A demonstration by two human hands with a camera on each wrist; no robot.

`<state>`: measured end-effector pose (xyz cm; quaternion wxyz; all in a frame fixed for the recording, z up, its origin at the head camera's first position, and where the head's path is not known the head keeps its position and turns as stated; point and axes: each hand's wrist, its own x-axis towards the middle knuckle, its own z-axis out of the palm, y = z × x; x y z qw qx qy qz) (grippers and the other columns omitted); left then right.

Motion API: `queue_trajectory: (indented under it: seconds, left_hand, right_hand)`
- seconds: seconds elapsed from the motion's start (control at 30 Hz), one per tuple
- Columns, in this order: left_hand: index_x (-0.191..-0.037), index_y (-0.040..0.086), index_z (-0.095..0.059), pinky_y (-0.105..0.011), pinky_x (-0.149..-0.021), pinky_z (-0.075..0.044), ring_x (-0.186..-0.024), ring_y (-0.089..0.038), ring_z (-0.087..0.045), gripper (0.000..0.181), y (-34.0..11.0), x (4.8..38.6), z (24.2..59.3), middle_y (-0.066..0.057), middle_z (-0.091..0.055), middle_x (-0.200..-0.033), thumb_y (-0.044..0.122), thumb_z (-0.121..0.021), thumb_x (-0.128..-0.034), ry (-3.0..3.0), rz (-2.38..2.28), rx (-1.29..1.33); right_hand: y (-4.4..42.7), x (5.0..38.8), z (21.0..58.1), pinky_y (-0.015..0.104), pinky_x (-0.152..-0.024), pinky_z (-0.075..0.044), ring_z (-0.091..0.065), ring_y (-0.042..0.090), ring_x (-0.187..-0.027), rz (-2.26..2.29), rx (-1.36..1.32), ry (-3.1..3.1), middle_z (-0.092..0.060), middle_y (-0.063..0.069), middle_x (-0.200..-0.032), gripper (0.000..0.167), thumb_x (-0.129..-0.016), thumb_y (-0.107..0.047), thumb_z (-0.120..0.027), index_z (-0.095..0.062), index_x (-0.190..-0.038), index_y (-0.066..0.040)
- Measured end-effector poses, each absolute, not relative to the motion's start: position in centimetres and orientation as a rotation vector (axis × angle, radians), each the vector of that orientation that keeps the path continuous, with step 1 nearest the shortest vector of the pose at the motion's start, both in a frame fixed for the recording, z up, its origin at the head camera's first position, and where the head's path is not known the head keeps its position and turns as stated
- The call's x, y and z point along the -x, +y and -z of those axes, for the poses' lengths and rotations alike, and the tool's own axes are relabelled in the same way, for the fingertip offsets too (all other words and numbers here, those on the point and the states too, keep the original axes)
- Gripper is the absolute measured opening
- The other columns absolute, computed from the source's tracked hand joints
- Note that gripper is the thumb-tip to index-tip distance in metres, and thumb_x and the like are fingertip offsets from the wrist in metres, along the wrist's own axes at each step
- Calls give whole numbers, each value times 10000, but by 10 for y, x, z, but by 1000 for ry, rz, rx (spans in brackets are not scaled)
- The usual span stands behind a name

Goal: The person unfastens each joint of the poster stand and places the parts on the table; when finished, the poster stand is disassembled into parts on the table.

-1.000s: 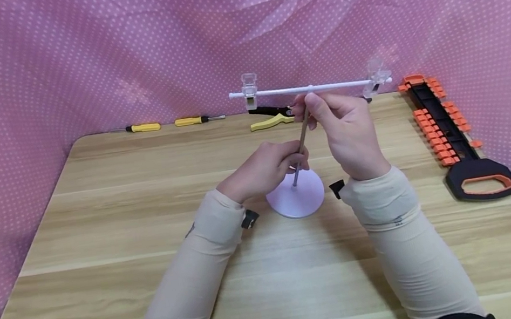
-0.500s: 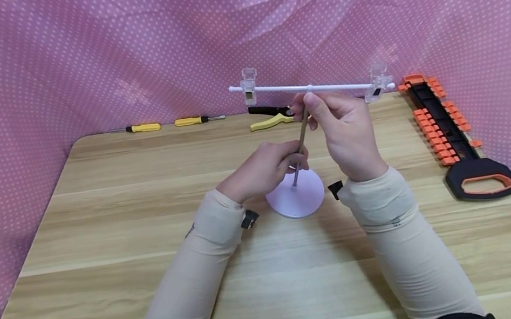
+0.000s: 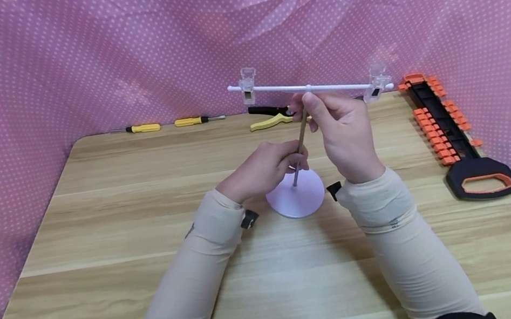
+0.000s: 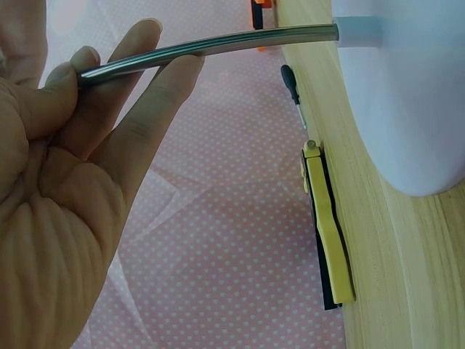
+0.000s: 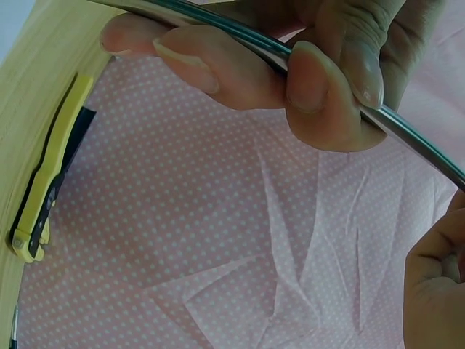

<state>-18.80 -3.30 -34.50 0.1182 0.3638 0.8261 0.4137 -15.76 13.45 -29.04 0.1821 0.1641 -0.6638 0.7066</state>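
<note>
A slim metal rod (image 3: pixel 302 132) leans up from a round white base (image 3: pixel 299 200) on the table. My left hand (image 3: pixel 264 169) pinches the rod's lower part; the left wrist view shows the rod (image 4: pixel 211 48) between its thumb and fingers. Higher up, my right hand (image 3: pixel 347 133) pinches the top of the rod, just below a white crossbar (image 3: pixel 338 86). Two clear plastic clips sit near its ends, a left clip (image 3: pixel 247 84) and a right clip (image 3: pixel 377 82). The joint between rod and crossbar is hidden by the right fingertips.
Yellow-and-black pliers (image 3: pixel 272 120) lie behind the hands, partly covered. Two yellow-handled screwdrivers, one at the left (image 3: pixel 145 127) and another (image 3: pixel 188 121), lie along the back edge. At the right is a black-and-orange rack (image 3: pixel 481 178) with a handle. Pink dotted cloth surrounds the table.
The crossbar has turned in the right fingers: its left end rose and its right end dropped, mostly in the first half second. My right hand shifted slightly left; my left hand and the base stayed put.
</note>
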Motion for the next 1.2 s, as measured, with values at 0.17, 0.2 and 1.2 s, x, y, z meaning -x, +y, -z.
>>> queue_trajectory:
  seconds: [0.17, 0.2, 1.2]
  left_hand:
    - [-1121, 66, -670, -233, -902, -609, -1040, -273, -763, 195, -33, 188, 345, -64, -776, -1010, 128, -486, -1132, 2415, -1205, -1070]
    - [-1122, 64, -671, -231, -902, -609, -1039, -273, -763, 194, -32, 188, 345, -66, -776, -1009, 124, -487, -1131, 2416, -1205, -1073]
    - [-1140, 69, -669, -243, -929, -605, -1064, -240, -756, 197, -33, 188, 343, -116, -782, -1061, 123, -481, -1133, 2415, -1169, -1040]
  right_hand:
    - [135, 158, 292, 241, -656, -479, -708, 142, -878, -1961, -475, -1899, -782, -41, -913, 229, -1081, -121, -611, -790, -1037, 15]
    - [136, 159, 293, 245, -658, -480, -703, 149, -873, -1953, -485, -1905, -778, -37, -913, 238, -1087, -126, -601, -788, -1027, 9]
    - [132, 157, 291, 247, -609, -440, -712, 130, -793, -1986, -485, -1833, -785, -35, -906, 182, -1060, -99, -645, -798, -1042, -3]
